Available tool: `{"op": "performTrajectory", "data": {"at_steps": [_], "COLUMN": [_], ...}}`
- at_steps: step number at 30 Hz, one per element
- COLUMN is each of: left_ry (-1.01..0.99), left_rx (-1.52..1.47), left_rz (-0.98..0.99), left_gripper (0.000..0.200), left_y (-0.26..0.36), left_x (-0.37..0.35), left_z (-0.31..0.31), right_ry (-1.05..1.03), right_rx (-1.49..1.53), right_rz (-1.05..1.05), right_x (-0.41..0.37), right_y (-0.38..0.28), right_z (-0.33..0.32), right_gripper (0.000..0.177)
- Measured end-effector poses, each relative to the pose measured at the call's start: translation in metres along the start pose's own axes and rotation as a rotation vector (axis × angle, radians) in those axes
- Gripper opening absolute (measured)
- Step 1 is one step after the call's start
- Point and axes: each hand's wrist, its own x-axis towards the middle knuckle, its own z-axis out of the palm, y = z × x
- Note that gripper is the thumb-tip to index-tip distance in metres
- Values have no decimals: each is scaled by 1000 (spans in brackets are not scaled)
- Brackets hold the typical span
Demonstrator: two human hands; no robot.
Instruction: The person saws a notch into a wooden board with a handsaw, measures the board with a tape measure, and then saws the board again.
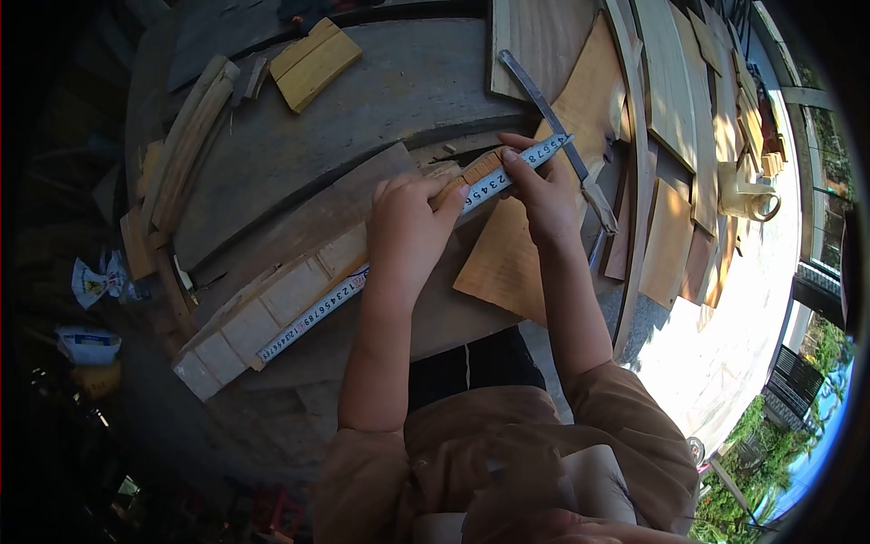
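A white tape measure blade (317,311) with black numbers is stretched along the near edge of a long pale wooden strip (263,313). My left hand (403,222) is closed over the strip and the blade at mid-length, its thumb on the blade's edge. Farther right, my right hand (548,195) pinches the tape and the strip's far end between thumb and fingers. The blade's end reaches just past those fingers, beside a flat metal bar (541,104). Beneath my left palm, part of the blade is hidden.
A yellowish wood block (315,63) lies on the dark worktop (408,77). Curved wood pieces (195,140) are at the left. Several boards (666,86) and a roll of tape (749,192) are at the right. A wide wooden board (507,258) lies under my right forearm.
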Motion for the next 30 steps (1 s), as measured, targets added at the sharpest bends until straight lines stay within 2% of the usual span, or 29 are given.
{"op": "performTrajectory", "data": {"at_steps": [1,5,7,10,14,16,19,21,22,24,25,29,30], "left_ry": [-58,-74,14,27,47,-58,-44,-40,-37,-38,-35,-21,-18], "left_rx": [-36,-79,-88,-78,-75,-78,-84,-84,-83,-87,-95,-101,-99], "left_rz": [-43,-54,37,37,49,-60,-48,-48,-50,-45,-44,-42,-34], "left_gripper": [32,32,30,31,32,34,34,34,34,33,33,33,32], "left_y": [-1,-4,-6,-9,-8,-6,-8,-7,-7,-9,-9,-7,-7], "left_x": [1,3,2,3,2,2,2,3,2,2,3,2,1], "left_z": [-1,3,5,8,7,4,6,6,6,7,7,7,7], "right_ry": [8,-15,-4,0,-3,14,22,73,76,424,488,342,220], "right_rx": [5,3,-2,-14,3,28,141,99,101,-279,-384,-476,-622], "right_rz": [-2,27,29,33,61,85,150,13,14,-467,-638,-572,-641], "right_x": [0,-1,-2,-1,-3,-5,-6,-10,-12,-21,-29,-41,-39], "right_y": [-1,-4,-4,-3,-6,-5,1,1,4,11,9,11,13], "right_z": [0,-1,0,-2,-1,-1,-5,-6,-6,-3,0,-14,-19], "right_gripper": [26,26,26,26,32,36,46,51,51,51,49,44,42]}}
